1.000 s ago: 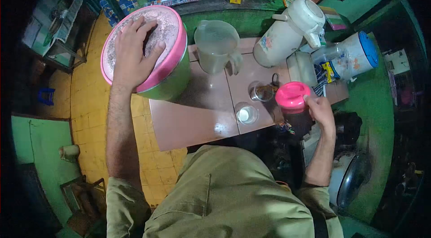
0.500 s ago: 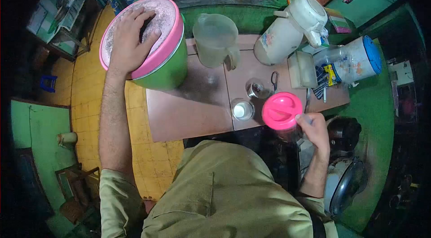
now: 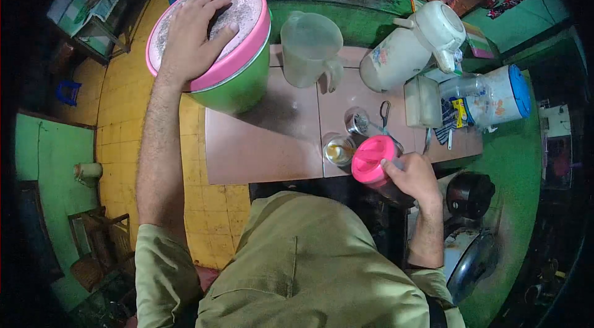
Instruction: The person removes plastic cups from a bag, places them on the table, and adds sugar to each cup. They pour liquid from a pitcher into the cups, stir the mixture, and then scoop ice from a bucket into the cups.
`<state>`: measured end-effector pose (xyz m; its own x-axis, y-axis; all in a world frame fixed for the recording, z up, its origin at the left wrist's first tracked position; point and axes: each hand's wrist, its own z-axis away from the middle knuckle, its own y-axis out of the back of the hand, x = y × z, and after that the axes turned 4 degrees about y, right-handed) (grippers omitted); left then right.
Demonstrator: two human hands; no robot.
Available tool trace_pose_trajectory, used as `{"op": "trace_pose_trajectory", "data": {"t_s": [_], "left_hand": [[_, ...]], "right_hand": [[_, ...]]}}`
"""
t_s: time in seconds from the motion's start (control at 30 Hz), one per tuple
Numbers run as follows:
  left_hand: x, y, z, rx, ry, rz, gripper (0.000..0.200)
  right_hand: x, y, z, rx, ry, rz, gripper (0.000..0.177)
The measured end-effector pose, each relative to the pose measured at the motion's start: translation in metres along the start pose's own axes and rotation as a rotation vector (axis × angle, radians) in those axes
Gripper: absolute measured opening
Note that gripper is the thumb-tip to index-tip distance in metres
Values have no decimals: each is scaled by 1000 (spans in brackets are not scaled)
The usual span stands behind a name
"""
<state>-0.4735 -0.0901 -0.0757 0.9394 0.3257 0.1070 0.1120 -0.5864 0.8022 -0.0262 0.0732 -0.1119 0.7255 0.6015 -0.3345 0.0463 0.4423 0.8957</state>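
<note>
My left hand [image 3: 197,37] lies flat, fingers spread, on the speckled pink-rimmed lid [image 3: 258,31] of a green bucket [image 3: 244,93]. My right hand [image 3: 416,179] is wrapped round the handle of a pitcher with a pink lid [image 3: 372,158]. The pitcher is tilted left, its lid side at the rim of a clear glass [image 3: 338,150]. Something brownish-yellow shows in the glass over its white content. Just behind stands a small clear container [image 3: 357,121] with dark content. Scissors [image 3: 385,114] lie to its right. The pitcher's dark body is partly hidden.
On the pinkish tabletop [image 3: 260,155] stand a cloudy plastic jug [image 3: 309,49], a white thermos [image 3: 402,56], a pale plastic box [image 3: 423,102] and a white container with a blue lid [image 3: 504,99]. A pot [image 3: 467,260] and a dark appliance [image 3: 470,195] sit low at right.
My right hand has moved the pitcher left and tilted it against the glass. The glass's content has turned from plain white to partly brownish-yellow. My left hand stays on the bucket lid.
</note>
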Motion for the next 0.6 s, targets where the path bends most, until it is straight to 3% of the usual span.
{"op": "trace_pose_trajectory", "data": {"t_s": [0.6], "left_hand": [[2, 3, -1, -7, -16, 45, 49]], "right_hand": [[-18, 18, -1, -56, -4, 13, 52]]}}
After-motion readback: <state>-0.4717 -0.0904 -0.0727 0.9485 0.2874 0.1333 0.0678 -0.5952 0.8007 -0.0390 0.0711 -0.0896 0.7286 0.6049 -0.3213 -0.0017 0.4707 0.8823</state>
